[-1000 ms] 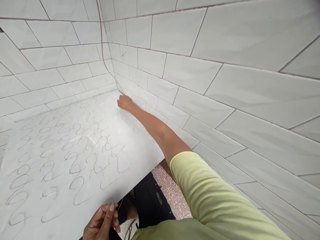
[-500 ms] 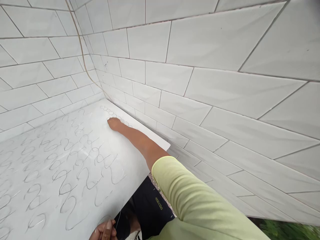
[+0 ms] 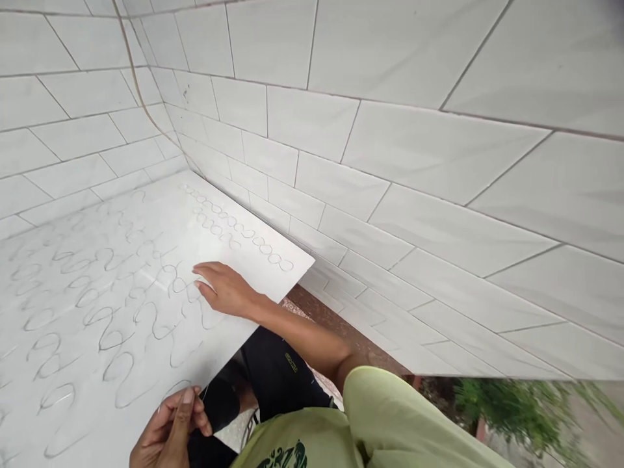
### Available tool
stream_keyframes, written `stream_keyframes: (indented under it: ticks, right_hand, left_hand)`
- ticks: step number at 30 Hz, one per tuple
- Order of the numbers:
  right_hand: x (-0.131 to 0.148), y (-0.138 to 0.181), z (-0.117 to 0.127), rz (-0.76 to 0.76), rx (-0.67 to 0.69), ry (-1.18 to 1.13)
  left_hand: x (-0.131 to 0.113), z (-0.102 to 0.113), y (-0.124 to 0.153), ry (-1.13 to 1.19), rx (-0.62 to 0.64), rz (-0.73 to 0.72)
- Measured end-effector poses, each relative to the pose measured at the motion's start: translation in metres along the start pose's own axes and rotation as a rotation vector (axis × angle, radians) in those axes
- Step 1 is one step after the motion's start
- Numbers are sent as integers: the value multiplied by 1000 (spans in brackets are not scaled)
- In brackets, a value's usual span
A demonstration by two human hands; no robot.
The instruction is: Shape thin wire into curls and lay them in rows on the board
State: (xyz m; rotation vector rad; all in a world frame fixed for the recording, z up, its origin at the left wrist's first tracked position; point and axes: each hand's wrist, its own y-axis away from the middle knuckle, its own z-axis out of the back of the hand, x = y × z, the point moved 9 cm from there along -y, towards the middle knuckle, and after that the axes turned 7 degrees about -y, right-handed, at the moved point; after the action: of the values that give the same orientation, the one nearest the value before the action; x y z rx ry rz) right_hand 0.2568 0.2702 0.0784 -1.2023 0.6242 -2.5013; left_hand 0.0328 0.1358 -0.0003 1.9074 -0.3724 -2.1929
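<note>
My left hand (image 3: 170, 429) is at the bottom of the view over the near edge of the white board (image 3: 258, 266). Its thumb and fingers are pinched on a thin strand, of which only short glints show. My right hand (image 3: 227, 289) is over the middle of the board, thumb and forefinger apart, with nothing visible between them. Near its fingertips lie thin curled strands (image 3: 170, 276), some looped and some S-shaped. Beyond it, rows of small linked loops (image 3: 236, 224) run along the board's right side. Whether the strands are wire or thread I cannot tell.
White tiled walls (image 3: 341, 182) meet in a corner behind the board. A thin cable (image 3: 139, 91) hangs down into that corner. My legs in dark shorts (image 3: 277, 370) are below the board's near edge. Green plants (image 3: 511, 409) grow at the lower right.
My right hand has drawn back from the far loop rows toward the middle of the board, and its fingers have parted. My left hand stays pinched. The view has shifted, showing more plants.
</note>
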Motion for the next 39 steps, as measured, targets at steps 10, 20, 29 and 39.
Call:
stream_keyframes:
  ticks: [10,20,29,39]
  right_hand:
    - [-26,211,111,-638,-189,156]
    - [50,195,-39,-698,254,-1262]
    - [48,185,-51,-730,72,-1259]
    - [45,188,-54,-668,89,-1175]
  left_hand:
    - [6,-5,12,29,50,44]
    - [-26,-49,14,201,198,108]
    - [-29,-35,17,307,209,62]
    - [-12,-33,13,270,284,83]
